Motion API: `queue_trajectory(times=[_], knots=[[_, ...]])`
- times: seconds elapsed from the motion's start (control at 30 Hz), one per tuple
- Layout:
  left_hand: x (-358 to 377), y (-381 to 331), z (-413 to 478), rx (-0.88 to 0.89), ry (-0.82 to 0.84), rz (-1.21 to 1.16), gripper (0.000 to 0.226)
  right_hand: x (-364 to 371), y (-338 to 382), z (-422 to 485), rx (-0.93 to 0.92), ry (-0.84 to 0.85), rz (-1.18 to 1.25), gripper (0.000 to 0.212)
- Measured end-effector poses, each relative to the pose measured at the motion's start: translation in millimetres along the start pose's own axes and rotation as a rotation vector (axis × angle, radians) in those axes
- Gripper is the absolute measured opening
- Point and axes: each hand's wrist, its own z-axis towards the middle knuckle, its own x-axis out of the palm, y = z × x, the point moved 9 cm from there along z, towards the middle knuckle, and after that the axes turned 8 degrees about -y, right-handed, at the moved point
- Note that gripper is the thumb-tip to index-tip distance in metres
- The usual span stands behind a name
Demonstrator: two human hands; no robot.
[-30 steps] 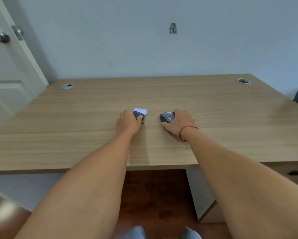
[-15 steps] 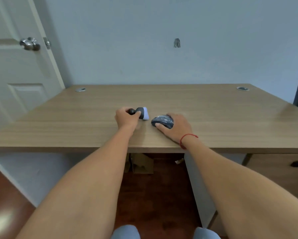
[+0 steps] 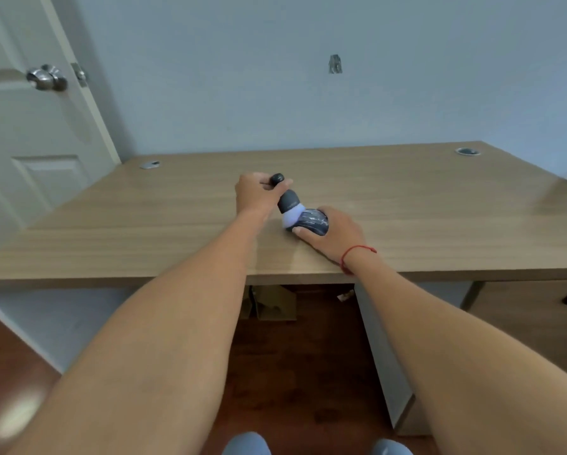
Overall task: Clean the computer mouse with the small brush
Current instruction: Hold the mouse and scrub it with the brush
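A dark patterned computer mouse [image 3: 314, 222] lies on the wooden desk [image 3: 407, 205] near the middle. My right hand [image 3: 336, 234], with a red string on the wrist, grips it from the right and behind. My left hand [image 3: 257, 193] is closed on the dark handle of a small brush [image 3: 288, 205]. The brush is tilted down to the right, and its pale bristles touch the mouse's left end.
Two cable grommets sit at the desk's back corners, one on the left [image 3: 149, 164] and one on the right [image 3: 468, 151]. A white door [image 3: 29, 133] with a metal knob stands to the left. A drawer unit [image 3: 538, 323] and a cardboard piece [image 3: 272, 302] are under the desk.
My left hand has lifted the brush, tipped it bristles-down and brought it right onto the mouse. The right hand has stayed on the mouse. The camera view has tilted upward.
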Motion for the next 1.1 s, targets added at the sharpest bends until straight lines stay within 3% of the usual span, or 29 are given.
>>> queue_trajectory(times=[0.07,0.17,0.37,0.63,0.73,0.83,1.1], knots=[[-3.3,3.2,0.5,0.075,-0.046,0.254,0.048,1.2,-0.3,1.0,-0.008,0.006,-0.002,0.063],[-14.4,13.0,-3.8,0.093,-0.132,0.382,0.051,1.1,0.3,1.5,-0.022,0.003,-0.006,0.061],[-10.4,-5.8,-7.6,0.126,-0.217,0.171,0.046,-0.9,-2.5,3.3,-0.014,-0.012,0.0,0.063],[-2.9,6.7,-21.6,0.139,-0.21,0.336,0.03,-1.7,-2.4,1.0,0.0,-0.017,0.028,0.046],[-11.2,3.1,-24.0,0.136,-0.288,0.185,0.031,-3.4,-4.7,-0.4,0.027,-0.027,0.063,0.062],[-8.8,-9.3,-31.5,0.175,-0.335,0.067,0.03,-3.5,-4.8,1.0,0.032,-0.033,0.082,0.061],[-9.5,2.1,-33.6,0.137,-0.301,0.271,0.027,-4.9,-3.1,-4.1,0.023,-0.018,0.138,0.051]])
